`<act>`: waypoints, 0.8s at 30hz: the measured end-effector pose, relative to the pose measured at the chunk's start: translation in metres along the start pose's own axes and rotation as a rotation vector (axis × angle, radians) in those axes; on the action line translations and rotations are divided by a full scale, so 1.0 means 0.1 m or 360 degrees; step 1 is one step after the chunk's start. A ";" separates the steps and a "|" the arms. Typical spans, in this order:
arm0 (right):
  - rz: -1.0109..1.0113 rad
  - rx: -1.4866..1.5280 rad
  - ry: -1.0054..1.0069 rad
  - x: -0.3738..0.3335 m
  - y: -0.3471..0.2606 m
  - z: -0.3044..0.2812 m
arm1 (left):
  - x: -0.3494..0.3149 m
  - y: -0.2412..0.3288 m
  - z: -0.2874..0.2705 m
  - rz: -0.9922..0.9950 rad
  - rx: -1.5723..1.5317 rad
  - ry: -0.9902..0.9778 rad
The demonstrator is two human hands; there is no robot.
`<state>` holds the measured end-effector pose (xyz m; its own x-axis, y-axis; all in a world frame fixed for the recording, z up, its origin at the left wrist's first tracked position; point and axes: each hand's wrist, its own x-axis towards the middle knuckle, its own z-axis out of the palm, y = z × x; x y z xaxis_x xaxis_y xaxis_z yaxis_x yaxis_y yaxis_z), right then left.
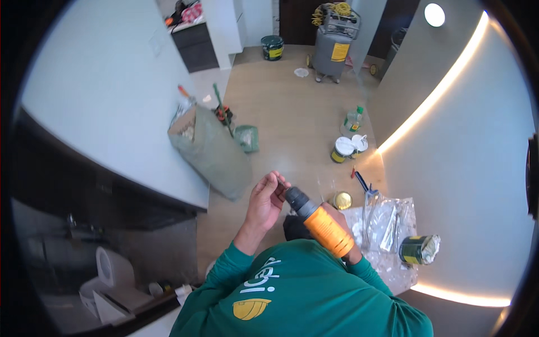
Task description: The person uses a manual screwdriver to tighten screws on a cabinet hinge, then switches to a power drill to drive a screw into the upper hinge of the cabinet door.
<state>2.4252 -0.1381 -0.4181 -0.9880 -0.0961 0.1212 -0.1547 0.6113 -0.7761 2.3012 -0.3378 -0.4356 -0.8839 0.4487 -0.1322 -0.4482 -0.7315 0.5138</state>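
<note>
An orange and black power drill (327, 227) is held in front of my chest, its black chuck (296, 196) tilted up and to the left. My right hand (338, 217) is closed around the drill from its far side; the drill's body covers most of the fingers. At the chuck's tip, my left hand (268, 197) has its thumb and fingers pinched on a thin dark bit (282, 184). How deep the bit sits in the chuck is too small to tell.
A big greenish sack (210, 146) leans by the left wall, beside a green dustpan (246, 138). Right of me lie clear plastic sheeting (387, 224) and an open tub (418, 249). Ahead are paint cans (342, 149), a bottle (353, 119) and a grey compressor (331, 51).
</note>
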 end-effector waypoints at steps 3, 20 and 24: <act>-0.0335 -0.0271 0.0249 0.70 0.28 -0.36 | 0.83 0.12 0.30 -0.0122 0.0041 -0.0027; -0.0531 -0.0648 0.0702 4.33 2.10 -1.43 | 4.80 0.50 1.22 -0.0050 0.0157 -0.0077; -0.0534 -0.0725 0.0597 5.36 2.44 -1.55 | 5.84 0.74 1.04 0.0004 0.0153 -0.0079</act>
<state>1.8578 0.0817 -0.4466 -0.8069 -0.1096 0.5804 -0.3566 0.8738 -0.3307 1.7660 -0.0766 -0.3863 -0.8762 0.4735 -0.0896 -0.4287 -0.6810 0.5937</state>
